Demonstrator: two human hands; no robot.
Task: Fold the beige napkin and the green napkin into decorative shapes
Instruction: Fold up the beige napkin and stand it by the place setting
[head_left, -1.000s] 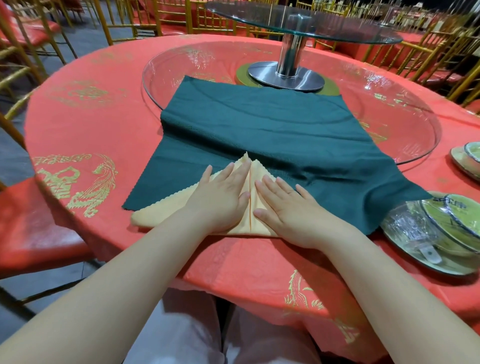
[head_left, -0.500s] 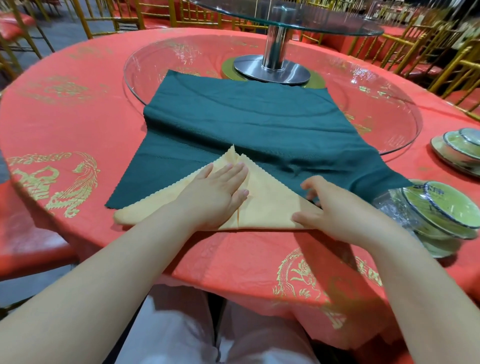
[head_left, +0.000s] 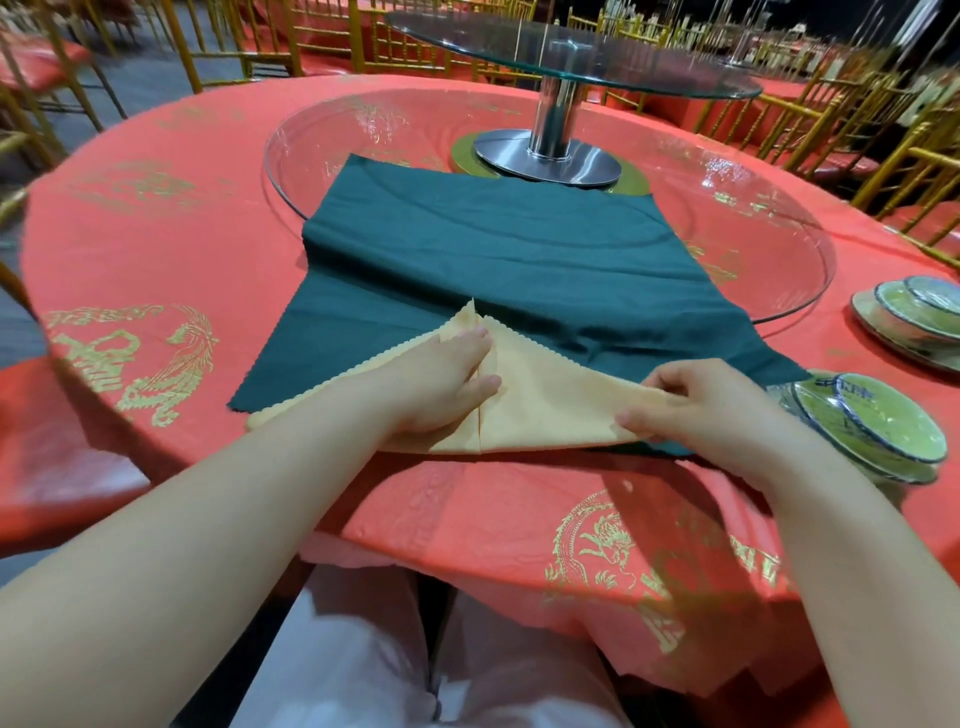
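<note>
Both bare forearms are reaching in from the lower corners toward mid-frame. The left hand (head_left: 441, 382) is lying flat, palm down, fingers together. The right hand (head_left: 701, 402) is pinching, fingers curled.

1. You have one view only, from the camera on your head, so no second view shares any part of the scene.
2. It looks forward and down over your forearms to the near edge of the round table (head_left: 156, 270).
3. It sits close: your left hand (head_left: 441, 384) and right hand (head_left: 711, 405) fill the middle of the picture, with your lap at the bottom.
4. The wide lens bends the table's rim and reaches past the glass turntable (head_left: 727, 208) to gold chairs (head_left: 810, 119) along the top.
</note>
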